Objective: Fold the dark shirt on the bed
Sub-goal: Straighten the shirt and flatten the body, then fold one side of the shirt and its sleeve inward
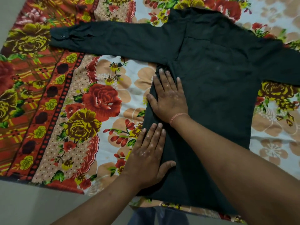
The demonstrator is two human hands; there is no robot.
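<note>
**Both palms flat on the shirt's side edge**

The dark shirt (215,82) lies spread on the bed (100,101), over a flowered sheet, and fills the view from the centre out toward 3 o'clock. Its collar (199,13) sits at 12 o'clock and its hem at 6 o'clock. 1 long sleeve (113,39) reaches out flat toward 10 o'clock, ending in a buttoned cuff (62,36). The other sleeve (282,62) runs off the view at 3 o'clock.

My right hand (168,96), with a thread band (178,116) at the wrist, presses palm down on the body's side edge just below the armpit. My left hand (146,158) lies the same way at 6 o'clock from it, on the same edge nearer the hem. All my fingers (166,78) are straight and spread. They hold nothing and only press the cloth down.

I judge this cloth light, soft and limp. It will not keep a crease unless I flatten it, and it will slide on the sheet if I drag it. The side edge under my palms looks doubled over, though against such dark cloth I cannot be sure.

To bring the 10 o'clock sleeve across, I would pinch it at the shoulder seam and at the cuff, so the length between does not sag or twist.
</note>
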